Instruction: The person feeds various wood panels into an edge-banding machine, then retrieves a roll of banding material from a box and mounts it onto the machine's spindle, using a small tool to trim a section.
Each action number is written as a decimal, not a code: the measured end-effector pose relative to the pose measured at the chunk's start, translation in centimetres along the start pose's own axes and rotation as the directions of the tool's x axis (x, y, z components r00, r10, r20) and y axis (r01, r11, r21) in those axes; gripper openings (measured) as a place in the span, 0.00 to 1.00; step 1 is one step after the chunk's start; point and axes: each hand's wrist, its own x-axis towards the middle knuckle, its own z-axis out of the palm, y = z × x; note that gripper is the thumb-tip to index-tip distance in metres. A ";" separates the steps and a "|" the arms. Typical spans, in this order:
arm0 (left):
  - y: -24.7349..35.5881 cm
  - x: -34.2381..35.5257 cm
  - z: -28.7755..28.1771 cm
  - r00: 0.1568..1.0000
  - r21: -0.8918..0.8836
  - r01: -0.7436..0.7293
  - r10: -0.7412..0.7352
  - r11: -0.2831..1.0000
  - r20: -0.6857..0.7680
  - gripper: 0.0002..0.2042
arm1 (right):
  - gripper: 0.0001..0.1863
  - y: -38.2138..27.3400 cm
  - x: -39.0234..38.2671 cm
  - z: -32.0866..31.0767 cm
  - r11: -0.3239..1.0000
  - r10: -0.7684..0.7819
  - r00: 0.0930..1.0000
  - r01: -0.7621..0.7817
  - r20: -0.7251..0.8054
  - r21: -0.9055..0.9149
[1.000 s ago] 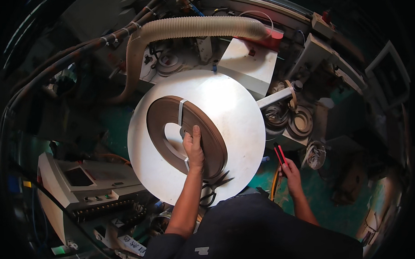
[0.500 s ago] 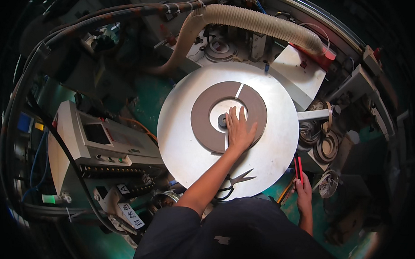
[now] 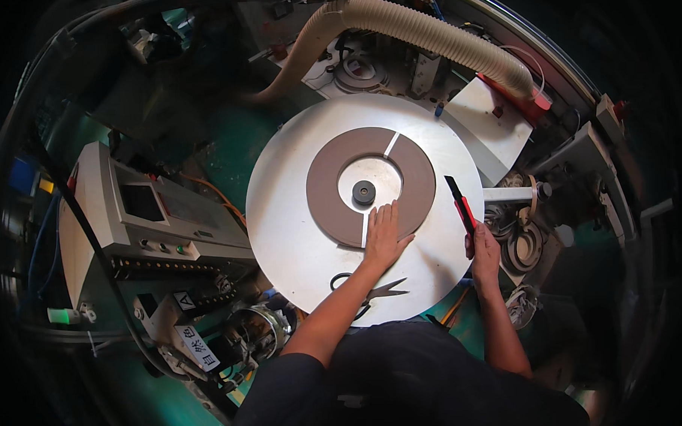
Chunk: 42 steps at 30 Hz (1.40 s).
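My left hand [image 3: 387,238] lies flat with its fingers out on the near side of a wide, flat brown coil [image 3: 329,187]. The coil rests on a round white turntable-like top [image 3: 282,237], around a dark centre knob [image 3: 363,193]. Two white strips cross the coil's ring, one at the far side and one beside my left fingers. Over the right edge of the round top, my right hand [image 3: 483,249] grips a red and black utility knife [image 3: 461,205], its dark blade end pointing up and away. Black-handled scissors [image 3: 385,289] lie near my left forearm, partly hidden by it.
A control cabinet [image 3: 161,212] with a screen and buttons stands at the left. Behind the round top, a ribbed beige hose [image 3: 432,33] arches to the right. More coils [image 3: 524,248] sit at the right, below a white arm [image 3: 508,195].
My left hand has slid back toward me from the coil's centre, uncovering the knob. My right hand has risen with the utility knife from beside the round top to over its right edge.
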 end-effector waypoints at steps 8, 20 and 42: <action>-2.1 -2.2 -4.8 0.976 0.084 0.052 -0.068 0.995 0.205 0.52 | 0.19 1.8 8.4 0.7 0.876 -0.246 0.952 0.300 0.184 -0.377; -0.6 -2.1 -1.3 0.993 0.153 0.111 -0.115 0.982 0.018 0.50 | 0.17 6.2 24.0 4.5 0.633 -0.354 0.834 0.547 0.423 -0.549; -1.8 -2.2 -1.1 0.997 0.140 0.074 -0.077 0.987 0.016 0.48 | 0.20 7.1 31.8 6.1 0.625 -0.293 0.766 0.607 0.573 -0.491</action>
